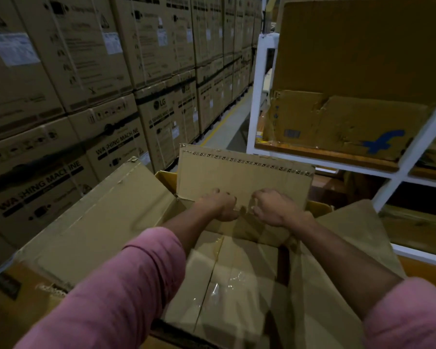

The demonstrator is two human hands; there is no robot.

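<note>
A large open cardboard box (106,222) stands in front of me, its flaps spread. Both my arms reach into it. My left hand (218,204) and my right hand (275,206) are side by side at the base of the far flap (244,172), which stands upright with a stapled top edge. The fingers of both hands are curled over the fold where that flap meets the box. Inside, below my forearms, lies a smaller taped carton (227,280) with shiny clear tape on it.
Stacked washing machine cartons (68,152) fill the left side. A white shelf frame (258,96) on the right holds a battered brown box with a blue logo (337,124). A grey aisle floor with a yellow line (227,122) runs between them.
</note>
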